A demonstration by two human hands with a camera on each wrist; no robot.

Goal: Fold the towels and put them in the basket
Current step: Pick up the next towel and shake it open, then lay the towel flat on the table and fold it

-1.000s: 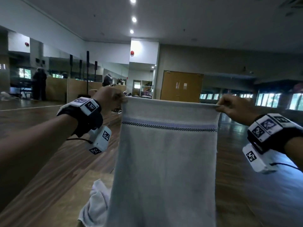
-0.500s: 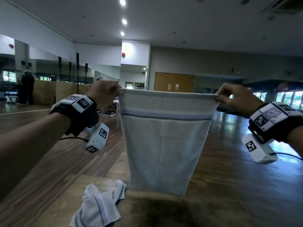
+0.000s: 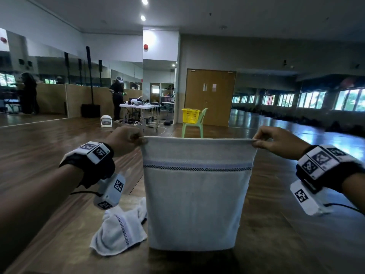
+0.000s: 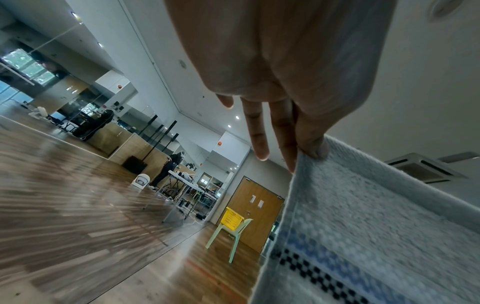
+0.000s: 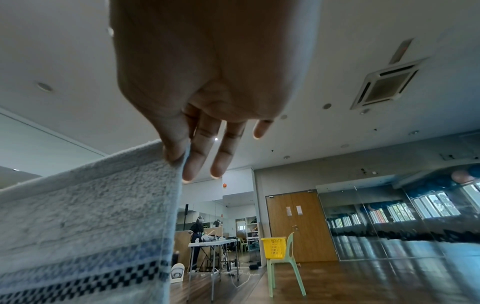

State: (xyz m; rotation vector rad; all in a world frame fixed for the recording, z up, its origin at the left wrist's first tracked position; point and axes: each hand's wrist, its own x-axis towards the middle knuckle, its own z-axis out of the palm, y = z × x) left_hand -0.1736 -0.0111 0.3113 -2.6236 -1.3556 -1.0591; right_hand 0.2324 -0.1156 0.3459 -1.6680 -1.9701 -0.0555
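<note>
Wooden table (image 3: 276,244) is the landmark, filling the bottom of the head view. Wood floor and a mirrored wall lie beyond it.

Held towel (image 3: 195,194): pale grey-white with a blue band and a black checker stripe near the top. It hangs flat and upright above the table, top edge stretched level between both hands. The bottom hem sits at or just above the table top; the head view is too dim there to tell whether it touches.

Second towel (image 3: 120,228): crumpled heap on the table, just left of the hanging one, same stripe showing.

Green chair (image 3: 194,121): well beyond the table's far edge, in front of brown double doors (image 3: 210,95).

Yellow basket (image 3: 190,115): on that chair's seat, far from the table and from both towels.

Left hand (image 3: 126,140): above the table, thumb and index finger pinching the held towel's top left corner. Wrist view shows the other fingers (image 4: 258,131) extended and off the cloth.

Right hand (image 3: 280,142): same grip on the top right corner, thumb against index finger, spare fingers (image 5: 228,148) straight and free.

A person (image 3: 117,97) stands by a white folding table (image 3: 138,106), far beyond the wooden table, to the left of the chair.
</note>
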